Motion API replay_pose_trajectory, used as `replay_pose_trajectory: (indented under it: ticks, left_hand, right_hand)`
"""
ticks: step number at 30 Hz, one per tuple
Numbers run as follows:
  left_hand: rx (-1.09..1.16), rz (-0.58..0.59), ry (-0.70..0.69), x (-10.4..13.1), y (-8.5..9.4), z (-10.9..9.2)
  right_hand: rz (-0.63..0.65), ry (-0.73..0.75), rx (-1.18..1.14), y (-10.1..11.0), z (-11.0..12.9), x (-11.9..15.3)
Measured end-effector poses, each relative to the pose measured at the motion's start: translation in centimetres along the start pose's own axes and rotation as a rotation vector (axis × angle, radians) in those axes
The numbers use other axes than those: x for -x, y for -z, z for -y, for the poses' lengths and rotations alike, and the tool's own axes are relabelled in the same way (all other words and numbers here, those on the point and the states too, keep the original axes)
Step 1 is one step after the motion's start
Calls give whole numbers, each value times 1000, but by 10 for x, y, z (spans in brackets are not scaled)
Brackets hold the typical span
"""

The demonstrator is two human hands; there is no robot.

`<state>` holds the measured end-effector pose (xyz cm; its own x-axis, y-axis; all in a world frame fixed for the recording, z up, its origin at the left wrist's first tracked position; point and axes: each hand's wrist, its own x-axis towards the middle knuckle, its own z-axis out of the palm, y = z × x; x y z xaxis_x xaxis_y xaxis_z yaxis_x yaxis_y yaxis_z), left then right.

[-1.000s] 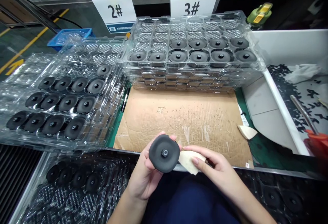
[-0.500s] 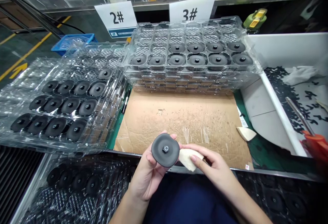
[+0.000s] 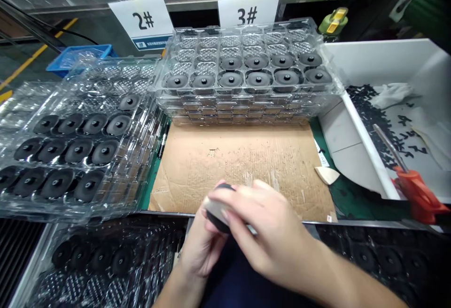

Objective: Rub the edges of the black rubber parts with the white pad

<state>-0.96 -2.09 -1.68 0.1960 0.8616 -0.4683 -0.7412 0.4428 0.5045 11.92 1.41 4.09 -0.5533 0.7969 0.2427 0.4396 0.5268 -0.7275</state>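
My left hand [image 3: 200, 247] is closed round the edge of a black rounded disc [image 3: 217, 223], which is tilted and mostly covered by my other hand. Over the disc's face, my right hand [image 3: 268, 228] pinches a cream-coloured wedge-shaped pad [image 3: 216, 207] and appears to press it against the disc. Motion smears the right fingers and the pad. Both hands are above the near edge of a cardboard sheet [image 3: 197, 172]. A second cream wedge-shaped pad [image 3: 327, 175] lies at the cardboard's right edge.
Clear plastic trays [image 3: 246, 99] with black discs are stacked behind the cardboard, and more trays [image 3: 116, 172] stand left. On the right is a white bin [image 3: 373, 157] with small black pieces and orange-handled pliers or cutters [image 3: 417, 190] at its rim. A blue basket [image 3: 58, 66] sits back left.
My right hand has moved left, bringing the pad from beside the disc onto its face. The disc has tipped from facing me to nearly edge-on. The view has shifted slightly to the right.
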Motion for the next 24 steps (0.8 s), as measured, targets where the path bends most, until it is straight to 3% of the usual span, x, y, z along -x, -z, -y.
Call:
replay_pose_trajectory:
  ticks: [3,5,7,10,12,13,17,20,24]
  left_hand:
    - [8,20,13,0,-1,-2]
    - [24,57,5,0,2,-5]
    - [54,91,-6,-1,4,-8]
    - [115,135,-43,-2,3,-8]
    - [139,180,-54,-2,-1,-7]
    - [147,202,-51,-2,-4,-6]
    - [178,251,-26,-1,-8,-6]
    - [183,254,-1,0,-7,-7]
    - [150,236,15,1,-4,-7]
  right_hand:
    - [-88,59,1,-2,0,1]
    - [8,88,-70,3,-4,9]
    - [73,-22,-139,11,-14,20]
    - [-115,-306,-169,16,-43,35]
    - [-268,-407,-133,9,-67,39]
    - [-286,-418,-107,2,-78,40]
    - [-149,-365,-20,-33,-112,39]
    - [-168,-357,27,-50,-118,40]
    - [-200,-367,3,-46,-112,45]
